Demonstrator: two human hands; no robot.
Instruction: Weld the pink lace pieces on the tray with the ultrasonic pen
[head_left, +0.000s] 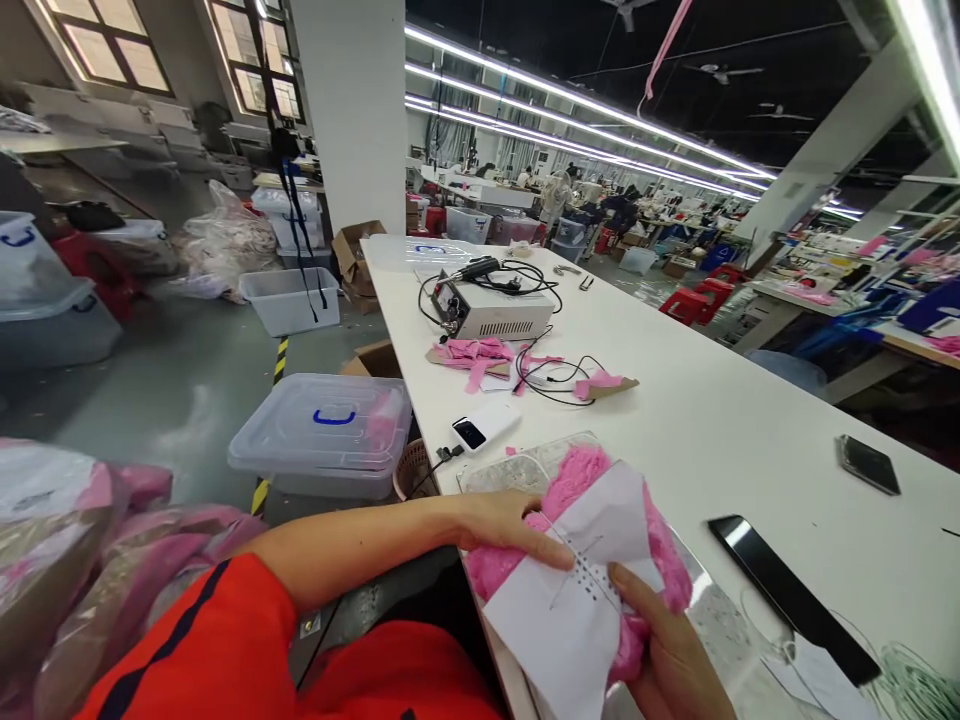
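At the near edge of the white table, both of my hands hold a bundle of fluffy pink plush fabric (pixel 577 478) with a white paper sheet (pixel 551 630) lying over it. The sheet carries a cluster of small dark dots or holes, and thin lines like thread or wire cross it. My left hand (pixel 510 530) grips from the left, its thumb pressed on the paper beside the dots. From the lower right my right hand (pixel 667 640) pinches the other side, thumb on the paper and fingers hidden beneath. A transparent plate (pixel 720 615) lies under the bundle.
A white power bank (pixel 487 427) with a cable, pink scraps (pixel 472 352) and a grey control box (pixel 506 312) with black cords lie farther up the table (pixel 675 400). At right are a phone (pixel 868 464), a long black blade-like object (pixel 787 590) and pale thread (pixel 915 680). A lidded bin (pixel 322 430) stands left.
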